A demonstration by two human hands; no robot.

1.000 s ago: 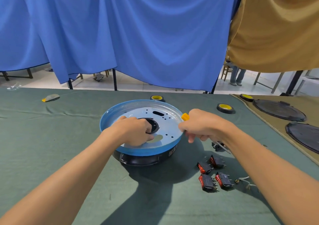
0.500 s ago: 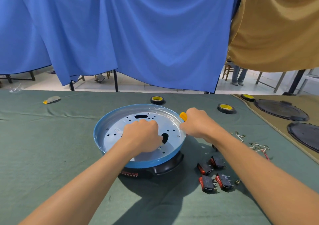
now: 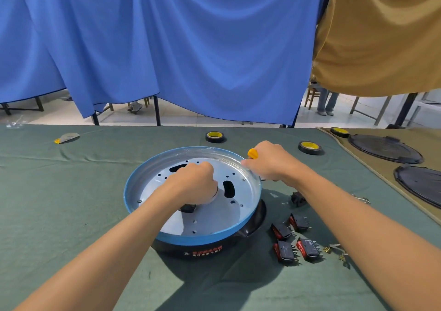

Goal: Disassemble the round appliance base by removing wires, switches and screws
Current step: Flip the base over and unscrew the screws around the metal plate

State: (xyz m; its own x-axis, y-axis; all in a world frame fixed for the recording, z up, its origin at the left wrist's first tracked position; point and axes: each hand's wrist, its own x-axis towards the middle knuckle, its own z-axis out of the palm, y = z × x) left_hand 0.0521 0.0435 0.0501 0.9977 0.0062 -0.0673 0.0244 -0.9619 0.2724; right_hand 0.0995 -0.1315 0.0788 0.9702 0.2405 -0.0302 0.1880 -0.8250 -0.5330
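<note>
Round base mid-table on the green cloth, blue rim up, black shell beneath, pale drilled plate inside. Left hand balled on that plate at its centre, fingers tucked under; impossible to tell what, if anything, is held. Right hand at the far right rim, curled round a yellow tool handle, fingertips at the rim. Right of the base, near side: four red-and-black switches in a loose cluster, a fifth black switch a little farther, wire scraps just beside the cluster. Far side: one tape roll near the rim, a second tape roll off to the right.
</note>
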